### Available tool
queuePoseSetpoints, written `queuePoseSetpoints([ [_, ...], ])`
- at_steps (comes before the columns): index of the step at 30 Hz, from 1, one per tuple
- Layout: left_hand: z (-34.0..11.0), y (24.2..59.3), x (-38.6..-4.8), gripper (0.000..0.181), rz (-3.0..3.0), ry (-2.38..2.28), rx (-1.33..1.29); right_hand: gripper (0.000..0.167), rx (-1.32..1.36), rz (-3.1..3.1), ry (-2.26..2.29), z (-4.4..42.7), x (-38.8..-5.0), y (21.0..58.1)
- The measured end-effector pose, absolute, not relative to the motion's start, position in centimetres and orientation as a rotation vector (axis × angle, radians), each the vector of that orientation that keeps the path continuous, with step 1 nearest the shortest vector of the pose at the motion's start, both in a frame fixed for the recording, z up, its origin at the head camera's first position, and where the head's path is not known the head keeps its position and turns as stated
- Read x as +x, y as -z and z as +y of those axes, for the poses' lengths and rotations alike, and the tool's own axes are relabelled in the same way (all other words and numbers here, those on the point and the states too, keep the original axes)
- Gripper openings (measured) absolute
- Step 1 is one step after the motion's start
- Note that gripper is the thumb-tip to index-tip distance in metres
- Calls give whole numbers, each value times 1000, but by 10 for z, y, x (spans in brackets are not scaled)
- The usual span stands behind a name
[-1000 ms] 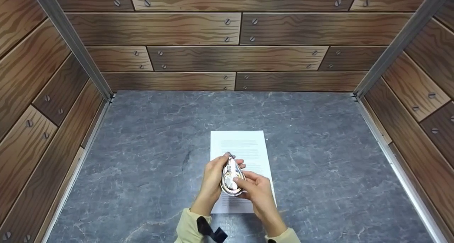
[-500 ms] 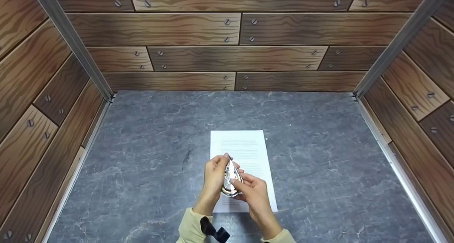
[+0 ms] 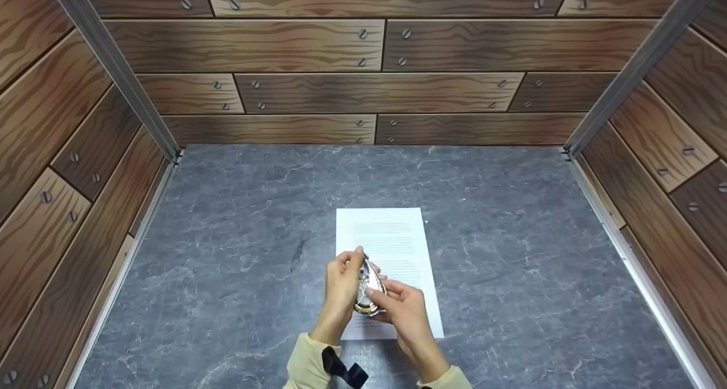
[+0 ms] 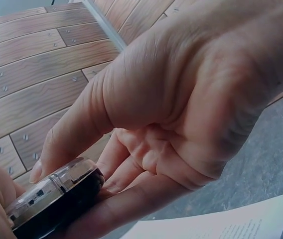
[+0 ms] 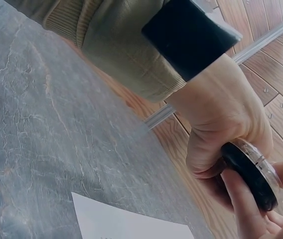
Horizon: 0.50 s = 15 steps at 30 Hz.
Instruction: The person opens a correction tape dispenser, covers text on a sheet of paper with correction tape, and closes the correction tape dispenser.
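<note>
Both hands hold a correction tape dispenser (image 3: 368,291), teardrop-shaped, with a shiny clear shell over a black base. In the head view its narrow end points away from the person, and small parts show through the shell. My left hand (image 3: 342,281) grips its left side and narrow end, with the thumb near the tip. On its wide end, my right hand (image 3: 404,308) presses the thumb on the clear face, with fingers beneath. The black base (image 4: 64,211) shows in the left wrist view, with left fingers under it. Beneath the hands, a printed sheet of paper (image 3: 392,224) lies flat.
The grey marbled tabletop (image 3: 238,235) is bordered by wood-patterned panels (image 3: 318,93) at the back and both sides. Metal rails (image 3: 630,258) run along the side edges. A black strap (image 3: 343,369) sits on the left sleeve.
The correction tape dispenser has tilted and turned slightly in the hands, so its clear face looks narrower. Both hands have shifted a little, the left thumb drawing slightly back from the tip.
</note>
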<state>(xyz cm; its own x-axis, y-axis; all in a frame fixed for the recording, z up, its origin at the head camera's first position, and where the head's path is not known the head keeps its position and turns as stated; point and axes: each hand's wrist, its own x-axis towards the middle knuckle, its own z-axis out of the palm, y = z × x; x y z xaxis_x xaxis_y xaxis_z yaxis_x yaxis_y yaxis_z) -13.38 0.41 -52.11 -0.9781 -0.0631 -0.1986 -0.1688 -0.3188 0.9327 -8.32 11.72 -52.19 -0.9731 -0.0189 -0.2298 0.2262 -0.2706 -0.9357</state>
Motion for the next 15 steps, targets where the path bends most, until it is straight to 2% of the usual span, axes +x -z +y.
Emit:
queuePoseSetpoints([
  [5,-1,523,-136,26,1941,-2371,-211,48,259,1774,2370,118,-83,523],
  [11,-10,518,-143,12,2616,-1976,-58,36,310,1796,2373,116,-82,520],
  [15,-7,512,-140,14,2954,-1704,1,34,314,1854,2383,111,-81,519],
])
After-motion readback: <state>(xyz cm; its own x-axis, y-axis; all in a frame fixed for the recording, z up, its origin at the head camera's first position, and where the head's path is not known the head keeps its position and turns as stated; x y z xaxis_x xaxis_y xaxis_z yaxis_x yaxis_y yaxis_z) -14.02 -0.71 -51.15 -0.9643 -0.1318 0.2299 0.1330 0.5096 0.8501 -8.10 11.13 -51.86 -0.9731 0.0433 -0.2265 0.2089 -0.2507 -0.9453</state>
